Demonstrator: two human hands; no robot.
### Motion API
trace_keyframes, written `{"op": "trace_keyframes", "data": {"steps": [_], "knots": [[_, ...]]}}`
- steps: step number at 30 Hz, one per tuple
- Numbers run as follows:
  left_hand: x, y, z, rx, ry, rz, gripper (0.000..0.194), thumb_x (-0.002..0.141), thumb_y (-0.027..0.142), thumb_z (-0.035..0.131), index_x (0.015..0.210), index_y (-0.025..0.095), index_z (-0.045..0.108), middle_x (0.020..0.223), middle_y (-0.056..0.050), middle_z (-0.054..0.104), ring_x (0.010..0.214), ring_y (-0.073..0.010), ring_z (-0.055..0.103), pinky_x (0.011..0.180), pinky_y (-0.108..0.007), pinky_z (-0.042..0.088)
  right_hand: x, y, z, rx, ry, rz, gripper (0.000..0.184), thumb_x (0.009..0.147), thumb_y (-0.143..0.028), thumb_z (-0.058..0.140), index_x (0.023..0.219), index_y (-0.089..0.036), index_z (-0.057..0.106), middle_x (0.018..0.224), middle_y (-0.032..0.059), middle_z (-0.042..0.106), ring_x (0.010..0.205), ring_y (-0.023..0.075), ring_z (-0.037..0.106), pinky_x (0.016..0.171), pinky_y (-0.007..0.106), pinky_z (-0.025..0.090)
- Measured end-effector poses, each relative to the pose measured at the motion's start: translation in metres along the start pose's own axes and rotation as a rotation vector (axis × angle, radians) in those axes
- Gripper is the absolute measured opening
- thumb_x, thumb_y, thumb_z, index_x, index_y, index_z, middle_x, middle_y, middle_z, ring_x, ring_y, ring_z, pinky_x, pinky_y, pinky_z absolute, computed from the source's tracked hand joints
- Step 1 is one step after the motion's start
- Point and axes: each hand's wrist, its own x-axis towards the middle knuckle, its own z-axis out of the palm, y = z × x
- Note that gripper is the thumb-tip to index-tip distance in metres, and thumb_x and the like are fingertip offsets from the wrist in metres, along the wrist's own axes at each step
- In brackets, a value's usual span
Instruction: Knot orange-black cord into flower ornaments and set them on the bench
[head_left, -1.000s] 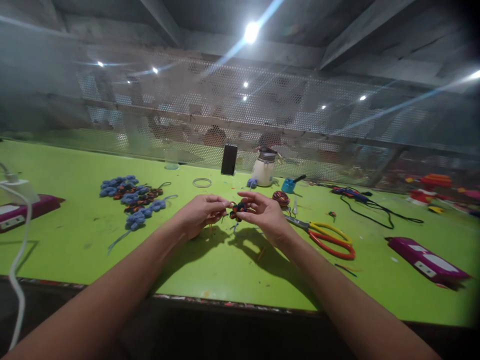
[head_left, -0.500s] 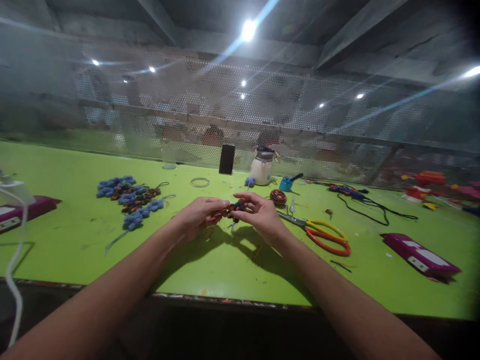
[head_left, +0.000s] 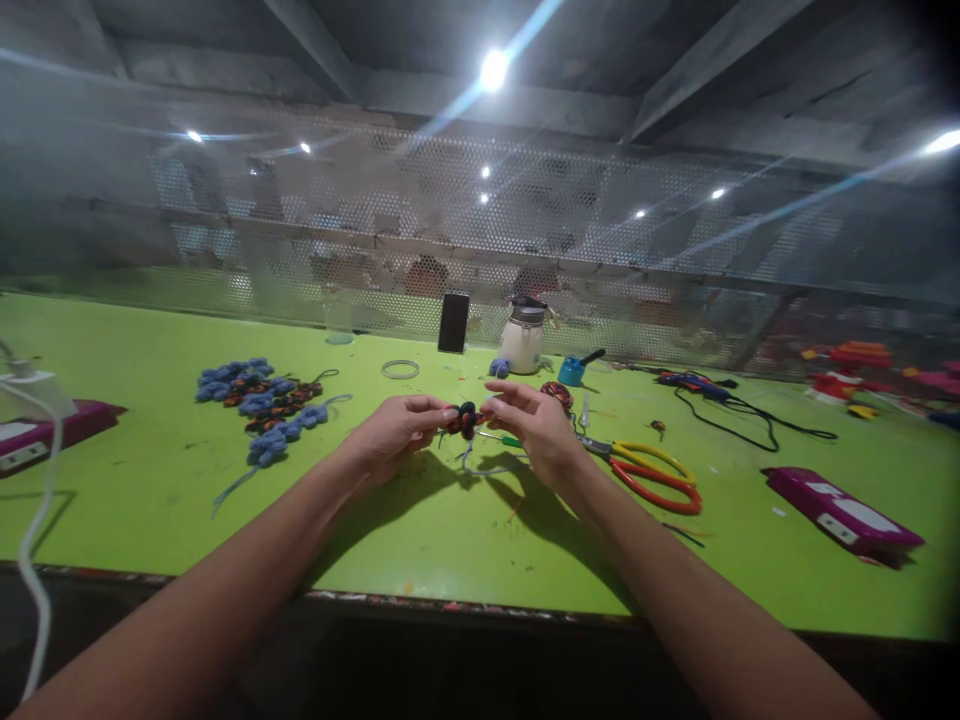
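Note:
Between my hands is a small crocheted piece [head_left: 466, 420] in dark and red-orange yarn, held just above the table. My left hand [head_left: 396, 436] pinches its left end between thumb and fingertips. At its right end, the thumb and fingers of my right hand [head_left: 541, 428] close on it. A pale yarn tail [head_left: 466, 455] hangs underneath. Beside the right fingers lies a thin tool with a green handle [head_left: 511, 441], partly hidden by that hand. Behind the right hand sits a ball of dark and orange yarn [head_left: 556, 394].
Crocheted blue [head_left: 268, 440] and dark-orange pieces lie to the left. Red-and-yellow-handled scissors [head_left: 656, 492] are right of my right hand. Purple boxes [head_left: 840, 512] flank both sides. A phone [head_left: 454, 322], a jar [head_left: 523, 340] and a teal pot [head_left: 571, 371] stand at the back of the green table [head_left: 420, 560].
My right hand has drawn slightly to the right, and more of the crocheted piece shows between my hands. The green-handled tool has come into sight. My left hand has barely moved.

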Motion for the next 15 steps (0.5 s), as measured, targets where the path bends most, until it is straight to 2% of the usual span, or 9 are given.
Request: {"op": "trace_keyframes", "data": {"steps": [3,7,11,15], "knots": [[0.0,0.0,0.0,-0.021,0.015,-0.005,0.013,0.063,0.022,0.072,0.069,0.013,0.064,0.067,-0.001,0.058,0.052,-0.0058,0.036,0.047,-0.021,0.022,0.001,0.002,0.0,-0.017,0.042,0.044,0.035,0.064,-0.032,0.071,0.092,-0.013,0.064,0.073,0.0047,0.063,0.069,0.0148,0.058,0.064,0.029,0.044],[0.001,0.001,0.0,-0.069,0.011,-0.008,0.013,0.062,0.02,0.073,0.068,0.013,0.064,0.065,0.0,0.056,0.051,-0.0051,0.036,0.046,-0.02,0.022,-0.003,0.002,0.007,-0.048,-0.021,0.034,0.031,0.065,-0.034,0.07,0.088,-0.014,0.066,0.078,0.005,0.065,0.072,0.0146,0.057,0.062,0.028,0.043],[0.001,0.001,0.001,-0.096,-0.029,-0.018,0.012,0.063,0.019,0.072,0.068,0.011,0.064,0.06,0.001,0.053,0.049,-0.0045,0.035,0.043,-0.019,0.02,-0.008,0.001,0.015,-0.104,-0.062,0.028,0.025,0.062,-0.031,0.072,0.078,-0.013,0.066,0.072,0.0028,0.064,0.064,0.0111,0.053,0.059,0.026,0.04],[0.002,-0.001,0.0,-0.156,-0.045,-0.028,0.014,0.064,0.02,0.073,0.071,0.01,0.065,0.068,-0.002,0.057,0.056,-0.0056,0.044,0.046,-0.016,0.028,-0.008,0.002,0.016,-0.13,-0.053,0.019,0.02,0.063,-0.028,0.071,0.075,-0.013,0.065,0.068,0.0011,0.062,0.06,0.0096,0.051,0.059,0.025,0.039]]}}
